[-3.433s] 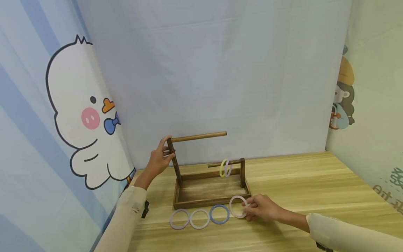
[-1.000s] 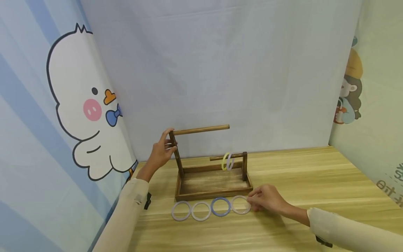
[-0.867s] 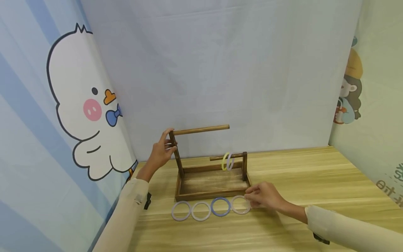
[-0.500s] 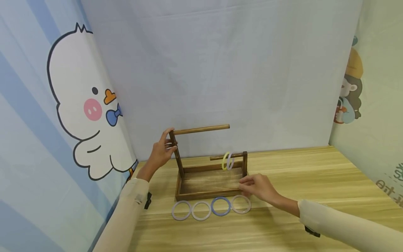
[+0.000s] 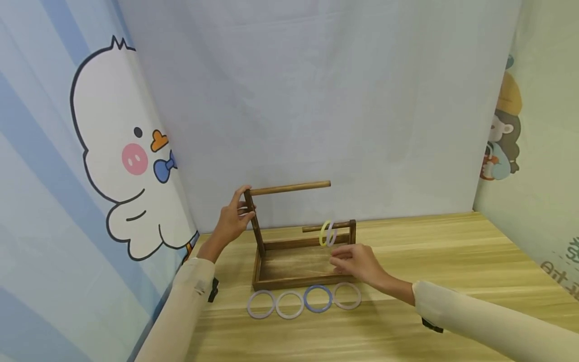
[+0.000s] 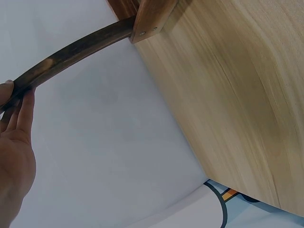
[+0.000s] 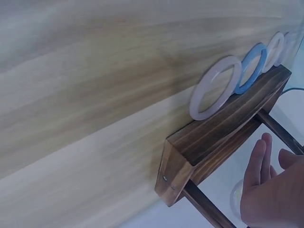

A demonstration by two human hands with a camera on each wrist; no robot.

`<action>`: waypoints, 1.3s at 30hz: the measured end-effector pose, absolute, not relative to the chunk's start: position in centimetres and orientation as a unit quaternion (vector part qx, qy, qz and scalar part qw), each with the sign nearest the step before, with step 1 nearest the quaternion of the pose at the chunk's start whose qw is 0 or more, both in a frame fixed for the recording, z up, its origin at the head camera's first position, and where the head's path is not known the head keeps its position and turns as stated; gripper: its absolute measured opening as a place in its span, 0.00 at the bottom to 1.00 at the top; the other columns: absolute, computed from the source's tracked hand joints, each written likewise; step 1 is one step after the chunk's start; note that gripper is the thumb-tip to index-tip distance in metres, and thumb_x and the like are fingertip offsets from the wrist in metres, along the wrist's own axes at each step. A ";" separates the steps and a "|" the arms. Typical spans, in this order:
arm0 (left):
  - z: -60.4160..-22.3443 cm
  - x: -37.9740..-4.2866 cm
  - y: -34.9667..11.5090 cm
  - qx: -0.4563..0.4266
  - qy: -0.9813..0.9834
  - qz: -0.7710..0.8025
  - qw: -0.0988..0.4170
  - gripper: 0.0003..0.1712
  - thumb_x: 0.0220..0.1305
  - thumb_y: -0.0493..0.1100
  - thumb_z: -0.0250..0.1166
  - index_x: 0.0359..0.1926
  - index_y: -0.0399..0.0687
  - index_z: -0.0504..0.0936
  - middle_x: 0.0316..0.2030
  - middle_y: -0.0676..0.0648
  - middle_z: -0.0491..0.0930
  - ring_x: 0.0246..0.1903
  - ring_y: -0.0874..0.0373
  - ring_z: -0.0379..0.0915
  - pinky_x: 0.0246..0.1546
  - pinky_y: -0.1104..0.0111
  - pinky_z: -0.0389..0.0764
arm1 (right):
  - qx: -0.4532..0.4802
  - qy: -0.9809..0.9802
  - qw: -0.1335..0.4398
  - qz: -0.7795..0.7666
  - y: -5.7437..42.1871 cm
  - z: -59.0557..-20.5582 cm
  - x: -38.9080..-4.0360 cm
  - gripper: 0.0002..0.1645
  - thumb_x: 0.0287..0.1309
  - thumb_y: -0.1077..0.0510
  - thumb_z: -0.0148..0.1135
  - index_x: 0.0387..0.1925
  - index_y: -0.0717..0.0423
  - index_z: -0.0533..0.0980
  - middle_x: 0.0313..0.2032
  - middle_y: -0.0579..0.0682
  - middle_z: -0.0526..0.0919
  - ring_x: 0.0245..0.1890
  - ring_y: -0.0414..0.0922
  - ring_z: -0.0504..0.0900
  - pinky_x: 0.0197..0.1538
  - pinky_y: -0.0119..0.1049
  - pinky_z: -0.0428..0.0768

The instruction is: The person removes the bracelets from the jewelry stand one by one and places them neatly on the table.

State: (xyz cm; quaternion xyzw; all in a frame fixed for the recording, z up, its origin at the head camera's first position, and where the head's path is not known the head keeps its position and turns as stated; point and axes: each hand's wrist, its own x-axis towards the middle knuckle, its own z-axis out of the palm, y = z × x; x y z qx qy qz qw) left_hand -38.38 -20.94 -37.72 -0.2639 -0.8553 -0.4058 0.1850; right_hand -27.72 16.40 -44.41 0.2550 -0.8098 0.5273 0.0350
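My left hand grips the top of the tall post of a dark wooden two-armed rack, thumb on one side and fingers on the other. Over the rack's tray floats my right hand, its fingers loosely extended with nothing between them. Just above its fingertips, a yellow bangle and a pale lilac bangle hang on the short lower arm. The long upper arm is bare. Along the rack's front lie a lilac bangle, a white bangle, a blue bangle and a pale pink bangle.
The rack stands on a wood-grain table. Behind the table hangs a plain pale cloth. A printed curtain with a white duck closes the left side, and a pale green printed wall the right.
The pale pink bangle, held tilted up by my right hand earlier, now lies flat beside the blue one. That hand has let go and moved up and left over the tray. My left hand keeps its grip.
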 end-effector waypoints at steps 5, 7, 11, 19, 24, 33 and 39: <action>-37.7 -38.3 -21.0 -0.262 -0.856 -0.406 0.183 0.46 0.68 0.26 0.67 0.79 0.56 0.57 0.52 0.30 0.84 0.51 0.37 0.85 0.51 0.58 0.88 | 0.266 -0.809 0.046 0.521 15.6 -43.8 -28.1 0.19 0.68 0.64 0.68 0.55 0.75 0.80 0.42 0.67 0.89 0.32 0.53 0.91 0.35 0.36 0.91; -37.7 -38.3 -21.0 -0.261 -0.856 -0.408 0.182 0.46 0.68 0.25 0.67 0.79 0.56 0.57 0.52 0.30 0.84 0.51 0.37 0.85 0.51 0.58 0.88 | 0.265 -0.809 0.044 0.524 15.4 -43.8 -28.2 0.20 0.68 0.65 0.67 0.56 0.76 0.80 0.43 0.67 0.88 0.32 0.53 0.91 0.35 0.36 0.91; -37.9 -38.3 -21.0 -0.262 -0.854 -0.410 0.182 0.47 0.67 0.25 0.67 0.79 0.56 0.57 0.52 0.30 0.84 0.51 0.38 0.85 0.51 0.58 0.89 | 0.258 -0.811 0.044 0.523 15.1 -43.9 -28.7 0.20 0.68 0.66 0.67 0.56 0.78 0.78 0.43 0.66 0.89 0.32 0.53 0.91 0.35 0.35 0.91; -38.0 -38.5 -21.0 -0.268 -0.852 -0.410 0.188 0.47 0.67 0.25 0.67 0.79 0.55 0.57 0.51 0.29 0.84 0.50 0.38 0.85 0.50 0.59 0.89 | 0.246 -0.816 0.063 0.520 14.5 -44.0 -29.3 0.23 0.69 0.65 0.67 0.57 0.80 0.76 0.43 0.68 0.88 0.30 0.54 0.91 0.33 0.34 0.91; -37.9 -38.5 -21.0 -0.266 -0.852 -0.410 0.188 0.48 0.67 0.25 0.67 0.79 0.56 0.57 0.51 0.30 0.84 0.50 0.38 0.86 0.50 0.59 0.89 | 0.247 -0.813 0.074 0.522 14.2 -44.1 -29.4 0.22 0.69 0.66 0.66 0.57 0.80 0.76 0.43 0.69 0.88 0.30 0.53 0.91 0.33 0.34 0.91; -38.0 -38.8 -21.1 -0.272 -0.849 -0.410 0.194 0.48 0.67 0.25 0.67 0.79 0.57 0.57 0.51 0.29 0.84 0.51 0.37 0.85 0.50 0.58 0.89 | 0.195 -0.827 0.091 0.520 13.3 -43.7 -29.9 0.18 0.67 0.59 0.71 0.49 0.71 0.83 0.40 0.64 0.90 0.28 0.52 0.91 0.32 0.47 0.92; -38.2 -38.7 -21.1 -0.282 -0.844 -0.407 0.207 0.48 0.66 0.23 0.67 0.79 0.56 0.57 0.49 0.28 0.84 0.49 0.35 0.85 0.48 0.57 0.90 | 0.161 -0.837 0.104 0.512 12.8 -43.5 -30.0 0.18 0.66 0.56 0.72 0.46 0.69 0.84 0.39 0.63 0.90 0.27 0.53 0.91 0.31 0.50 0.91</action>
